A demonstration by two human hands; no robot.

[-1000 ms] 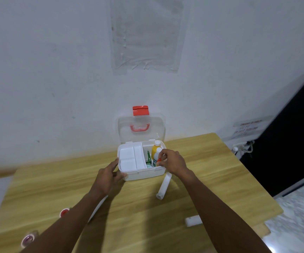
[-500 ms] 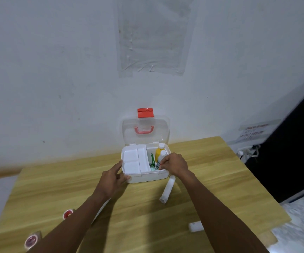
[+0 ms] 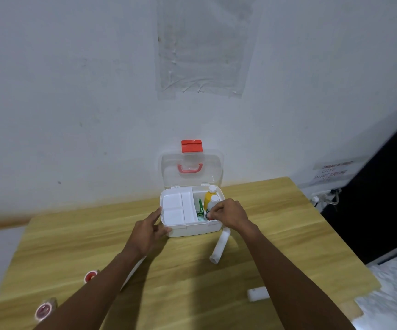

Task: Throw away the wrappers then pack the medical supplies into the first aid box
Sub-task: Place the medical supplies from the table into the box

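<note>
Nearest, lower left: two small round rolls of tape with red centres, on the pale wooden surface, well apart from the box.
Lower right: short white roll of bandage, lying loose near the surface's edge.
Centre: long white rolled cylinder, lying on the surface just in front of the box.
Left hand: fingers spread, resting against the box's front left corner.
Right hand: fingers pinched together on a white-capped white bottle standing in the box's right compartment.
White plastic first aid box: open at the far side of the surface; white divided tray on the left; green item and yellow bottle with white cap in the right compartment.
Clear lid with red handle and red latch: upright against the grey wall.
</note>
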